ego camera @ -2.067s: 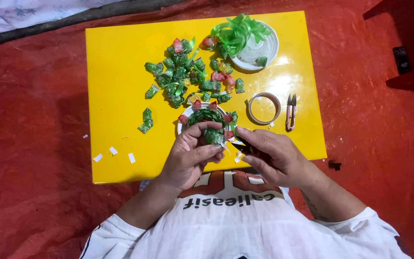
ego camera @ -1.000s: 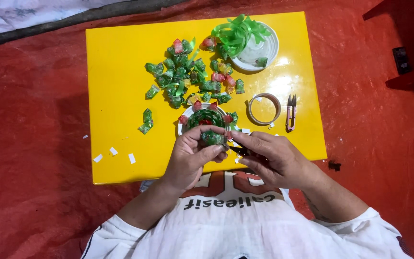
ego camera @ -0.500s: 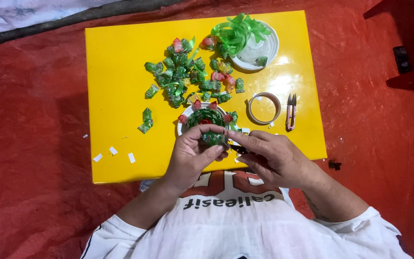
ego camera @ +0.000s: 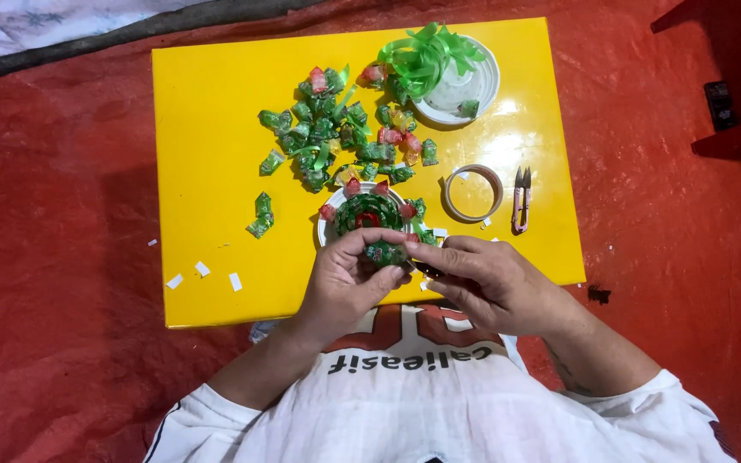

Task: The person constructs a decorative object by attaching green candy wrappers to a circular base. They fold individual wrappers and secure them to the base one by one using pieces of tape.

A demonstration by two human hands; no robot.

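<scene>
At the near edge of a yellow table (ego camera: 207,129), both my hands meet over a white disc (ego camera: 328,225) ringed with green and red wrapped candies. My left hand (ego camera: 345,279) pinches a green wrapped candy (ego camera: 385,253) against the disc's near rim. My right hand (ego camera: 482,279) presses its fingertips on the same candy from the right. A pile of loose green and red candies (ego camera: 336,129) lies just beyond the disc.
A white plate (ego camera: 472,90) with curled green ribbon (ego camera: 426,53) sits at the far right. A tape roll (ego camera: 472,192) and small pink snips (ego camera: 521,199) lie to the right. White paper scraps (ego camera: 203,276) lie near the left front. Red sheeting (ego camera: 53,257) covers the floor.
My hands have stayed at the disc's near rim, with only small finger shifts on the candy. Nothing else on the table has moved.
</scene>
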